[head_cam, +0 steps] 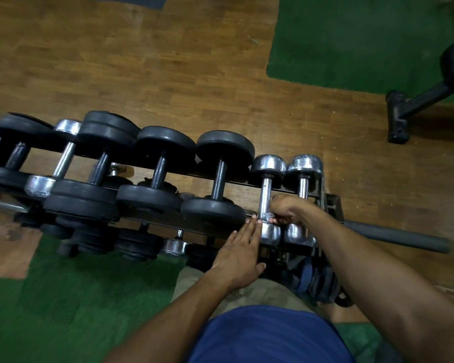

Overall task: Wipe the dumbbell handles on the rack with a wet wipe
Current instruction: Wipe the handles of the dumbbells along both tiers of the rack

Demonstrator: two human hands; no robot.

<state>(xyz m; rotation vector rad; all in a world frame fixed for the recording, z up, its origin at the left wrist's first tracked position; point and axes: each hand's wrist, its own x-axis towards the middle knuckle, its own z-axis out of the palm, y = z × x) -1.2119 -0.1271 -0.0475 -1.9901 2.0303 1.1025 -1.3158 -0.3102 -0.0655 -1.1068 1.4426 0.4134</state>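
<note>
1. Black-plated dumbbells (222, 179) in a row along the rack (168, 218), all left of the chrome dumbbell (266, 197).
2. Left hand (240, 254) flat, fingers (252, 227) straight and together, tips touching the near end of the chrome dumbbell's handle from the left, palm over the rack's front rail.
3. Chrome dumbbell second from the rack's right end, handle running away from the body, near head just below both hands.
4. Wet wipe (268, 216), a small pale scrap, pressed against the near end of that handle, just right of the left fingertips.
5. Right hand (288, 209) curled, pinching the wipe against the handle from the right.
6. Second chrome dumbbell (303, 179) just right of the first, partly hidden by the right wrist.
</note>
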